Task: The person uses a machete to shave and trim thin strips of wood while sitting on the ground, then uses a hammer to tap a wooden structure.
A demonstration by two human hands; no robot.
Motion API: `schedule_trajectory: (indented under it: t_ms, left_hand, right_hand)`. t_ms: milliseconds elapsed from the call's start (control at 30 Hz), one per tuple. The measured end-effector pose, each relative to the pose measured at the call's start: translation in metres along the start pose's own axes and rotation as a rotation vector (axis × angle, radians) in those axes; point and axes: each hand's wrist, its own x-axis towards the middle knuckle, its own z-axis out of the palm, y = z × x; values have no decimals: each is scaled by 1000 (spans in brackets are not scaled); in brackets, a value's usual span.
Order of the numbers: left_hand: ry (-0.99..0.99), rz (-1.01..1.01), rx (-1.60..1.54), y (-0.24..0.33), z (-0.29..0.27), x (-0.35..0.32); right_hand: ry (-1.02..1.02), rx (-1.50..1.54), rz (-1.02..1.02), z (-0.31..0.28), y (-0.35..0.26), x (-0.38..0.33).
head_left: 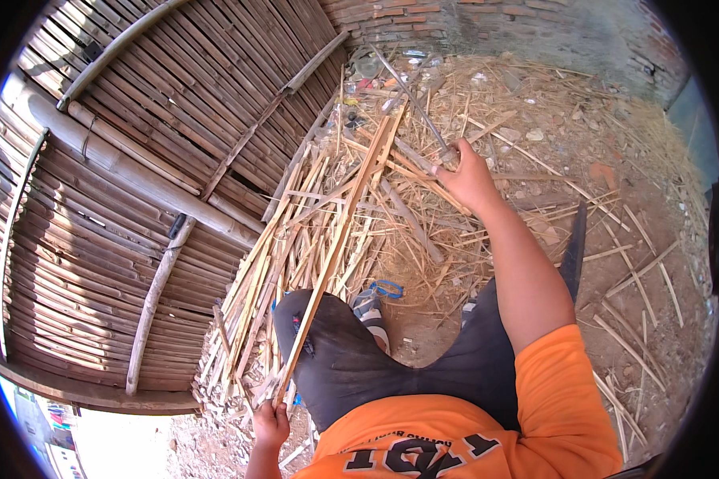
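At the lower left my left hand (272, 425) is closed around the near end of a long bamboo strip (337, 249). The strip slants up and away across my left knee, its far end over the pile. My right hand (470, 182), held out ahead of me, grips a long, narrow knife (418, 106). Its grey blade points up and to the left, beyond the far end of the strip. Below both lies a pile of split bamboo strips (276, 263). The knife's handle is mostly hidden by my fingers.
A bamboo slat wall (176, 104) with round poles stands close on the left. A brick wall (471, 20) closes the far side. Loose strips (639, 279) litter the dirt on the right. A blue loop (387, 288) lies beside my sandalled foot (369, 311).
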Motion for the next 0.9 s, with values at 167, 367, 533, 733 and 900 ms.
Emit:
schedule_trajectory:
  t_ms: [167, 367, 533, 733, 900]
  left_hand:
    - [9, 28, -3, -6, 6, -1]
    - [72, 115, 32, -21, 16, -3]
    - [78, 34, 35, -10, 12, -5]
    - [116, 105, 91, -15, 12, -4]
    - [107, 84, 57, -8, 11, -5]
  right_hand:
    - [-260, 215, 194, -30, -1, 8]
    - [-50, 68, 80, -34, 15, 12]
    - [-282, 290, 180, -40, -2, 4]
    - [-550, 345, 296, -33, -8, -5]
    - [-679, 501, 357, -25, -5, -9]
